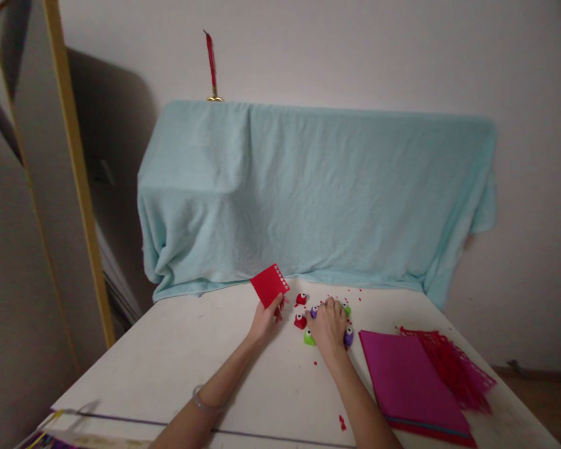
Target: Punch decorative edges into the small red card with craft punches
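Observation:
My left hand (267, 318) pinches a red square of paper (266, 285) by its lower corner, holding it above the table. A row of small punched holes runs along the paper's right edge. My right hand (328, 324) is curled down on the table, with a small purple paper punch (314, 311) between its thumb and fingers. Around it stand more small punches with eye-like tops: a red punch (300, 321), another red punch (302, 299), a green punch (309, 337), a second green punch (346, 309) and a purple punch (348, 337). The undersides of my right fingers are hidden.
A stack of magenta and red paper (411, 380) lies at the right, beside a pile of cut red strips (462, 368). Red scraps (342, 423) dot the white table (168, 355). A light blue cloth (327, 193) drapes over something at the back.

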Demonstrator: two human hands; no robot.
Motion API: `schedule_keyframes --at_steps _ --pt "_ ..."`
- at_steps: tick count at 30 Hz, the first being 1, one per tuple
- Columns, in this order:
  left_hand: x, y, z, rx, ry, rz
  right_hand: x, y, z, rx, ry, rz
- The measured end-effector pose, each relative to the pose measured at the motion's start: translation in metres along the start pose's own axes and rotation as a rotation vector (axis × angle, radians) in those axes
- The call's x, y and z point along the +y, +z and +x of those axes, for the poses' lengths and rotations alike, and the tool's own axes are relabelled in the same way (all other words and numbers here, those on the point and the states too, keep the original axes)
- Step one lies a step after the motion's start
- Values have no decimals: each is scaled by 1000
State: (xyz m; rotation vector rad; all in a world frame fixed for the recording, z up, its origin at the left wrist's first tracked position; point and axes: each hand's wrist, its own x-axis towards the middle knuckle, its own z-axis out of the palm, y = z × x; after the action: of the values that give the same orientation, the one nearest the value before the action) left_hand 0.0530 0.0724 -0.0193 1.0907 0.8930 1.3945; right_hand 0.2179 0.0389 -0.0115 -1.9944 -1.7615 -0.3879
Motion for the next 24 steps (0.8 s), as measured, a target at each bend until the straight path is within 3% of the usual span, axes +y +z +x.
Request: schedule_keyframes --at_steps 6,13,15,18,21,24 --pt "5 3 -2 2 -10 -13 -1 1 1 -34 8 15" --pt "2 0 -1 -1 -13 13 5 0 5 29 5 153" --pt "3 1 -1 0 -24 8 10 -1 9 54 17 339" --pt "4 2 -2 -12 -41 -12 17 -2 17 29 64 830" --pt "5 4 -4 -59 -56 -19 20 -5 23 -104 150 1367" --pt "4 7 -6 -63 -77 -56 17 -11 23 -271 199 1660"
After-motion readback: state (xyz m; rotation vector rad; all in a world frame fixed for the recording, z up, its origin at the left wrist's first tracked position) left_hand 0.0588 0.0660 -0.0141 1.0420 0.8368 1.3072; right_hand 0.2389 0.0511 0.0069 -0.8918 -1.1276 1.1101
